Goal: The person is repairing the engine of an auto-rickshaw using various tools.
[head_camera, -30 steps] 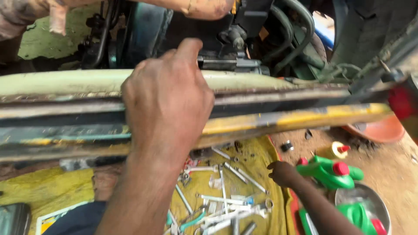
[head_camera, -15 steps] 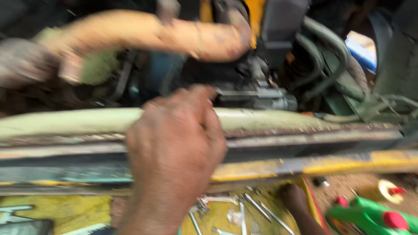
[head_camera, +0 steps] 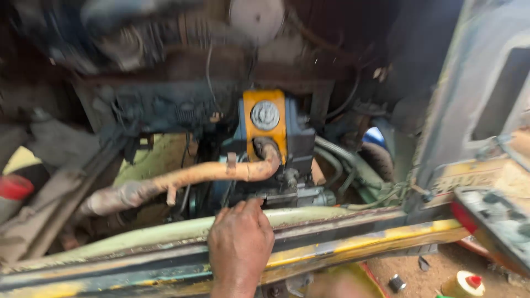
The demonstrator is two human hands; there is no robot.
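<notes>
1. Hand reaches over the yellow frame rail; fingertips in the tight gap under the orange hose.
2. Grey hoses crowd the right.
3. Open pocket left, beneath the hose.

My one hand in view reaches forward and up from the bottom edge, back of the hand toward me; the fingers are bunched and curled at the tips; I cannot tell which hand it is; the other is out of sight.
</notes>
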